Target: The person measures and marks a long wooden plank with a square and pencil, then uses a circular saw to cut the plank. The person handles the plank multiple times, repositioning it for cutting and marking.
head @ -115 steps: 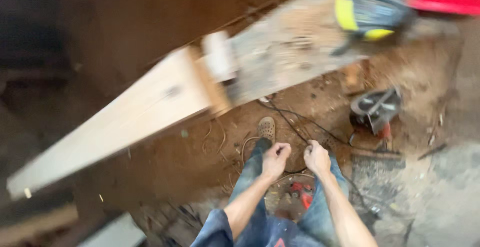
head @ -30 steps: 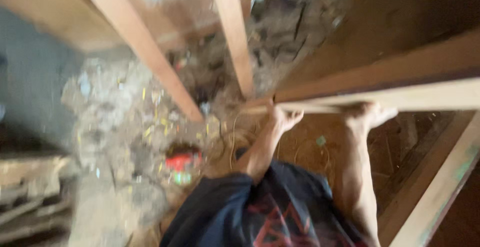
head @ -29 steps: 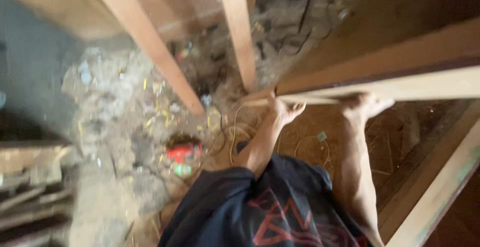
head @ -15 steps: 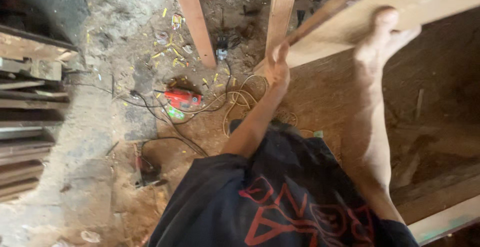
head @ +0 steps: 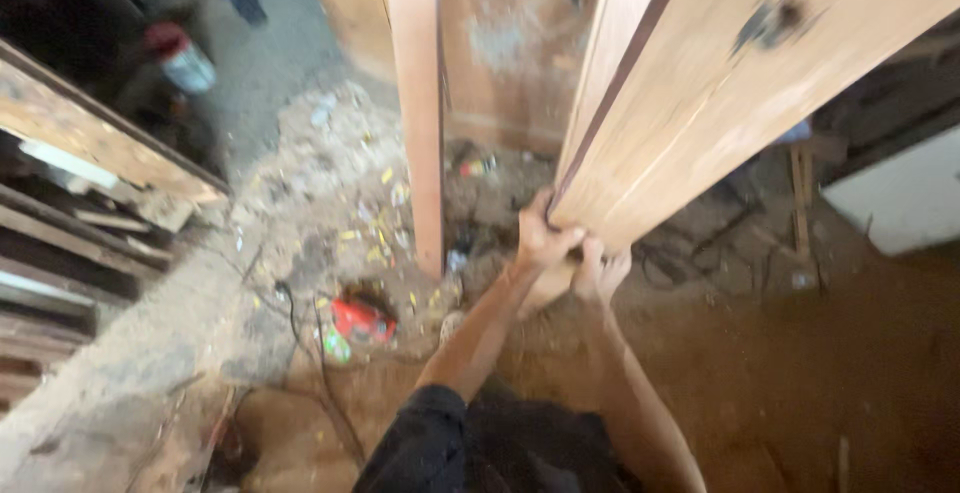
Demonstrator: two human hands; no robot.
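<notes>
A wide pale wooden board [head: 720, 83] stands nearly on end and runs up and out of view at the top right. My left hand [head: 543, 238] grips its lower left corner. My right hand [head: 602, 271] holds the bottom end from underneath, right beside the left hand. Both arms reach forward over my dark shirt. A second, narrower plank [head: 418, 103] stands upright just left of the board.
A red power tool [head: 360, 320] with black cables lies on the dusty, debris-strewn floor. Stacked timber [head: 60, 203] lies at the left. A red-capped canister [head: 180, 58] stands at the upper left, a white panel [head: 895, 198] at the right.
The board has swung from lying across the view to standing nearly upright. My hands have come together at its lower end. The view has turned.
</notes>
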